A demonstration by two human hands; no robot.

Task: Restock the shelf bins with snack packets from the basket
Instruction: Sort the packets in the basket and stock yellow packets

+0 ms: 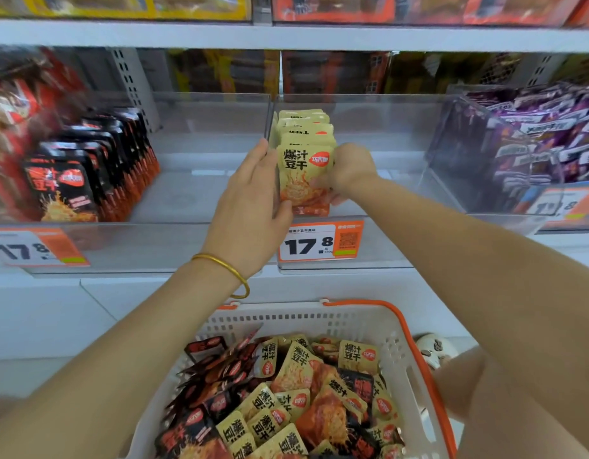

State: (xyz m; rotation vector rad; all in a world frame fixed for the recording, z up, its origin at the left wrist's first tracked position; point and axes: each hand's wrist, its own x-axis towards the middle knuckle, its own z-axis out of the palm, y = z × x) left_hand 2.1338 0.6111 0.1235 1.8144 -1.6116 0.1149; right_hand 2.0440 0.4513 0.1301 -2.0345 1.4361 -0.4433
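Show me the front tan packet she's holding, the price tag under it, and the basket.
front tan packet [303, 180], head view, on its printed face.
price tag [319, 241], head view, on the white part with the numbers.
basket [286, 318], head view, on its white far wall.

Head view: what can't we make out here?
- Right hand fingers: behind the tan packets, grip unseen.
- Row depth: front packet hides how many stand behind.
- Basket: bottom edge cuts it off.
- Top shelf boxes: cut off, blurred.
- Price tag small print: too small.
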